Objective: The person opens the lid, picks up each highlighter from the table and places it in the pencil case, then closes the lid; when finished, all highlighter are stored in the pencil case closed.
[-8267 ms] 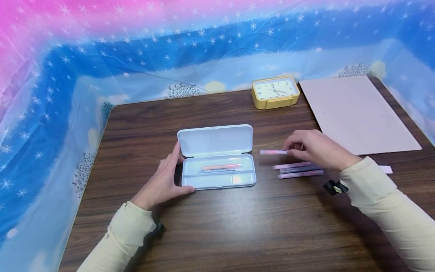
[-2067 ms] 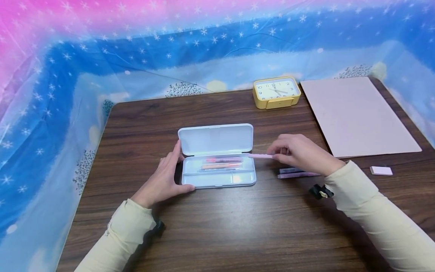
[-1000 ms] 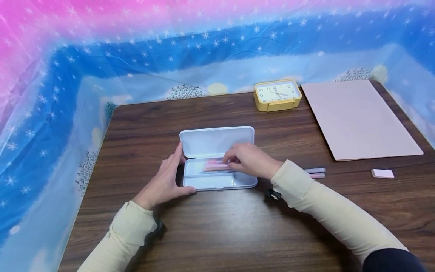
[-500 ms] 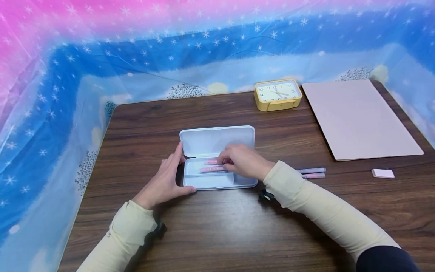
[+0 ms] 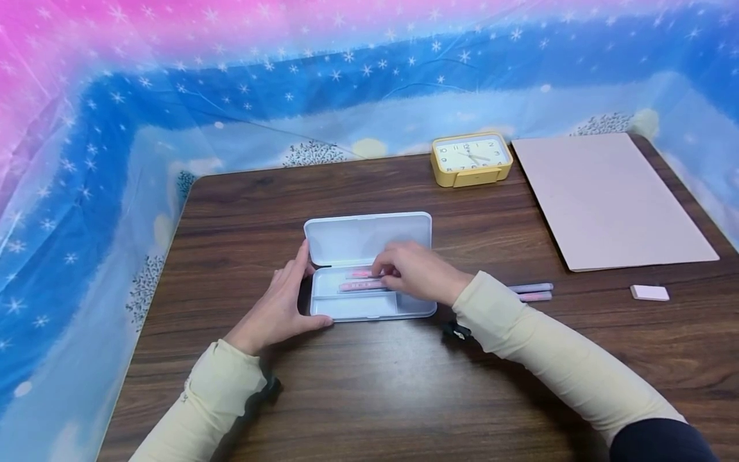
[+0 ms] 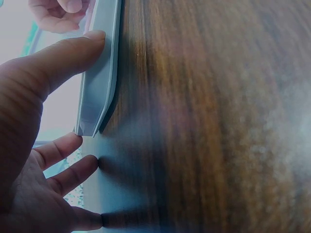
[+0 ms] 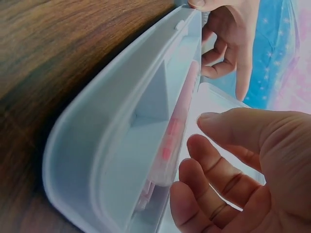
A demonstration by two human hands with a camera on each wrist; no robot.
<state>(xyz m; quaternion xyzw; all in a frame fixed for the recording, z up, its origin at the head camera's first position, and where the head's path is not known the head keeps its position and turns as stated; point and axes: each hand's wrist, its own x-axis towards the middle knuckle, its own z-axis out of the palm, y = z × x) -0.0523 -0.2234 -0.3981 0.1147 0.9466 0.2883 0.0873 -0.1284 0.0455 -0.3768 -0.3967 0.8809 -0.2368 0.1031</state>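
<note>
My right hand [image 5: 420, 273], fingers loosely curled and gripping nothing I can see, hangs over the case [image 5: 352, 310]. Just beneath its fingertips the pink pen [image 5: 360, 286] lies in the lid-side compartment, pointing toward my left hand [image 5: 274, 305], whose thumb rests on the front rim, fingers outstretched. Rightward, just past my right cuff, lie two loose pens [image 5: 534, 287], roughly parallel; bare table [image 5: 358, 398] spreads nearer me.
</note>
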